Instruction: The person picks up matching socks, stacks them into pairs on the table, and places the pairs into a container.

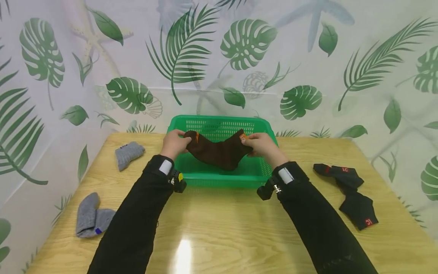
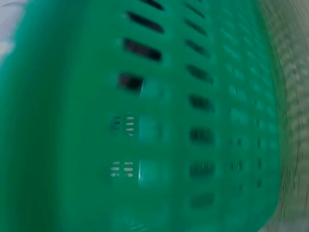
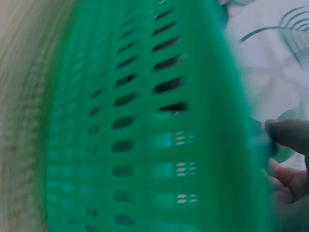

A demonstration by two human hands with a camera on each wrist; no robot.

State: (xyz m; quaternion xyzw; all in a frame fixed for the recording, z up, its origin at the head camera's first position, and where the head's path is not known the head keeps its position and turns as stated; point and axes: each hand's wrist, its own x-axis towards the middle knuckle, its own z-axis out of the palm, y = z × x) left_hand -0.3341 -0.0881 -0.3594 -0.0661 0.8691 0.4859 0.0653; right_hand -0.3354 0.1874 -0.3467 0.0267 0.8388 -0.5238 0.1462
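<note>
A dark brown sock (image 1: pixel 217 154) with orange marks near both ends is stretched sideways between two hands, sagging in the middle. My left hand (image 1: pixel 174 144) pinches its left end. The other end, by an orange patch, is pinched by my right hand (image 1: pixel 265 147). Beneath the sock is a green plastic basket (image 1: pixel 219 176) with slotted walls. The basket wall (image 2: pixel 164 106) fills most of the left wrist view, hiding that hand. In the right wrist view, curled fingers (image 3: pixel 292 137) show past the rim at the right edge, and dark cloth appears through the slots.
On the table's left lie a grey sock (image 1: pixel 129 154) and, nearer, a folded grey sock (image 1: pixel 89 219) with a blue mark. Black socks (image 1: pixel 357 205) with red marks lie at the right. A leaf-patterned sheet (image 1: pixel 205 57) hangs behind the wooden table (image 1: pixel 219 224).
</note>
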